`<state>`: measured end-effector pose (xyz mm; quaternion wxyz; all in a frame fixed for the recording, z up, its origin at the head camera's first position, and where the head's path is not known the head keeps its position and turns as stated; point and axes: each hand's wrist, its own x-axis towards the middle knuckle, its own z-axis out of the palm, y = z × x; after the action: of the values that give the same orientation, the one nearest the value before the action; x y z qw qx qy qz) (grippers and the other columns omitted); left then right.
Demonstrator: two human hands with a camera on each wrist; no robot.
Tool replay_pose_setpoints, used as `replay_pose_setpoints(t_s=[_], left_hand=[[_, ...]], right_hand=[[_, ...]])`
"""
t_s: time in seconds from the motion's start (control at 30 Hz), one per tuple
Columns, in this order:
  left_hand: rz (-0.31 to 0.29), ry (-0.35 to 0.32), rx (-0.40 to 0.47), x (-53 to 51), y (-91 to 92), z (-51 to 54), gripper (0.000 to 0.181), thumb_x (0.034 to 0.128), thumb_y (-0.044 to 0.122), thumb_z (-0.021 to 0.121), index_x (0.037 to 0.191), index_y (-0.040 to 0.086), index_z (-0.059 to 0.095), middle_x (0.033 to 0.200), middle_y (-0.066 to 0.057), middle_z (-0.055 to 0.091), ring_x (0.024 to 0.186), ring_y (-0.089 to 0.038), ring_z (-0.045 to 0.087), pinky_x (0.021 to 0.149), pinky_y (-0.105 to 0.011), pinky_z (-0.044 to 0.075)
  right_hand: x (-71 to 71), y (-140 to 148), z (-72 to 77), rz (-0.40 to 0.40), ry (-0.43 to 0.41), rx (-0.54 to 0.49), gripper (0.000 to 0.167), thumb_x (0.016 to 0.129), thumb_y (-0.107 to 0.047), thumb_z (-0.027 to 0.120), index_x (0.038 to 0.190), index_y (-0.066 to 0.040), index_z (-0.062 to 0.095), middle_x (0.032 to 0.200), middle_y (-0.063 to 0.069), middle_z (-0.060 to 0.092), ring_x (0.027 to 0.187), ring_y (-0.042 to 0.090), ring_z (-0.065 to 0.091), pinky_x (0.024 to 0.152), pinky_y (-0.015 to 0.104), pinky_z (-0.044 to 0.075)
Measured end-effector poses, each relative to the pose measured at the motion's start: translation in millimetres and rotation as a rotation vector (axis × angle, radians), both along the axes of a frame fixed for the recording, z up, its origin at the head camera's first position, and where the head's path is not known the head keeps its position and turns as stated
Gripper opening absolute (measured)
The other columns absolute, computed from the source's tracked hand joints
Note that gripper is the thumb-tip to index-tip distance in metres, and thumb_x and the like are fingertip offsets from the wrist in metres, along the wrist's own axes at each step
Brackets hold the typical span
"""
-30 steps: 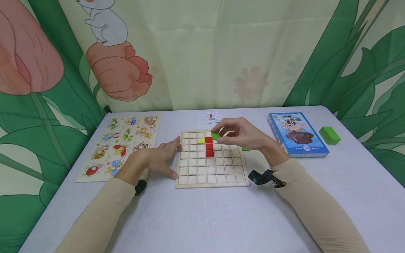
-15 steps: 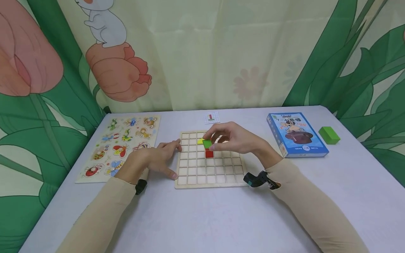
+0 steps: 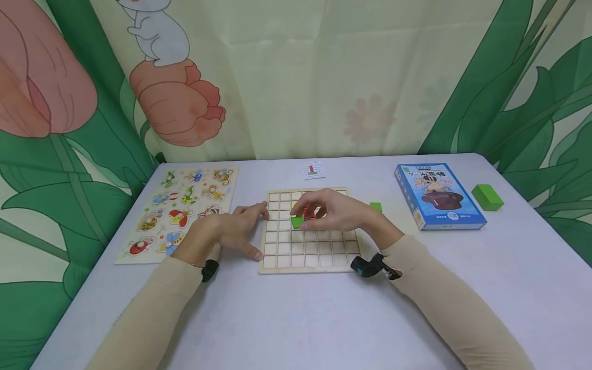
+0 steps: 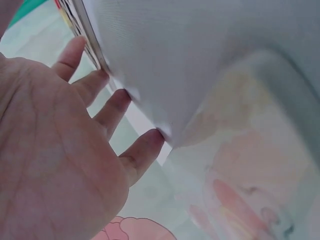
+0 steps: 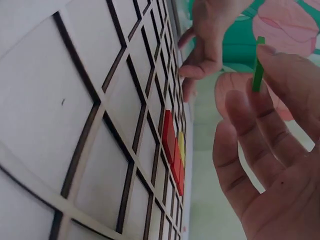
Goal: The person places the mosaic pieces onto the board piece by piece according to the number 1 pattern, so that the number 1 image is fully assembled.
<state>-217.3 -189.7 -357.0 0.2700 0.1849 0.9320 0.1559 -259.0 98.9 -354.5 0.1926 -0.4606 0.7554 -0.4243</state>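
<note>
My right hand (image 3: 330, 209) pinches a thin green square tile (image 3: 297, 222) between thumb and fingers above the wooden grid board (image 3: 296, 263). In the right wrist view the green tile (image 5: 258, 65) is seen edge-on, apart from the board. Several red tiles (image 5: 170, 137) lie in a line in the grid's cells, with a yellow tile (image 5: 181, 145) beside them; in the head view my right hand partly covers them. Spread along the board's left edge, my left hand (image 3: 236, 231) touches it with thumb and fingertips. Its fingers (image 4: 112, 107) look extended in the left wrist view.
A small pattern card (image 3: 312, 170) lies behind the board. Another green tile (image 3: 375, 206) is at the board's right. Further right are a blue box (image 3: 439, 195) and a green block (image 3: 487, 197). An insect picture board (image 3: 157, 226) lies at the left, near my left forearm.
My right hand has carried the green tile leftward and toward me across the board, from the top of the red column to its lower left. The left hand stays at the board's edge.
</note>
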Motion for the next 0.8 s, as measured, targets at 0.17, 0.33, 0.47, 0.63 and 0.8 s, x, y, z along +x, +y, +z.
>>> replay_pose_setpoints(t_s=[0.17,0.33,0.47,0.63,0.8], left_hand=[[0.017,0.002,-0.006,1.4,0.1,0.6,0.103,0.0758,0.054,0.088,0.151,0.023,0.025,0.168,-0.016,0.014,0.153,-0.035,0.018,0.116,-0.062,0.029],[0.014,0.005,-0.019,-0.1,0.7,-1.9,0.106,0.0753,0.055,0.088,0.153,0.024,0.023,0.170,-0.012,0.011,0.154,-0.034,0.017,0.116,-0.062,0.030],[0.022,0.009,-0.044,-2.4,0.7,-4.9,0.106,0.0752,0.053,0.089,0.154,0.026,0.022,0.172,-0.008,0.009,0.154,-0.032,0.016,0.116,-0.061,0.030],[0.016,0.010,-0.033,-2.4,0.4,-4.4,0.112,0.0751,0.054,0.088,0.157,0.024,0.018,0.170,-0.011,0.012,0.154,-0.034,0.017,0.116,-0.061,0.031],[0.020,0.007,-0.012,0.2,-0.3,-2.2,0.112,0.0742,0.055,0.088,0.157,0.023,0.020,0.170,-0.013,0.013,0.154,-0.035,0.018,0.115,-0.062,0.031]], right_hand=[[0.7,-4,-2.8,0.009,0.016,0.075,0.031,0.091,-0.013,0.079,0.120,-0.012,0.069,0.110,0.000,0.070,0.091,0.021,0.066,0.082,0.038,0.057],[0.6,-5,-7.2,-0.011,0.065,0.123,0.031,0.089,-0.013,0.081,0.119,-0.012,0.070,0.106,-0.002,0.070,0.083,0.019,0.065,0.077,0.034,0.054],[0.8,-8,-10.2,-0.021,0.080,0.160,0.031,0.090,-0.016,0.081,0.119,-0.014,0.070,0.097,-0.004,0.069,0.079,0.018,0.062,0.072,0.031,0.049],[1.6,-10,-11.5,-0.023,0.103,0.223,0.028,0.091,-0.015,0.079,0.118,-0.015,0.070,0.093,-0.004,0.066,0.079,0.016,0.059,0.071,0.028,0.048],[2.3,-14,-12.9,-0.015,0.143,0.244,0.029,0.091,-0.015,0.078,0.119,-0.014,0.070,0.098,-0.003,0.066,0.080,0.017,0.058,0.073,0.028,0.048]])
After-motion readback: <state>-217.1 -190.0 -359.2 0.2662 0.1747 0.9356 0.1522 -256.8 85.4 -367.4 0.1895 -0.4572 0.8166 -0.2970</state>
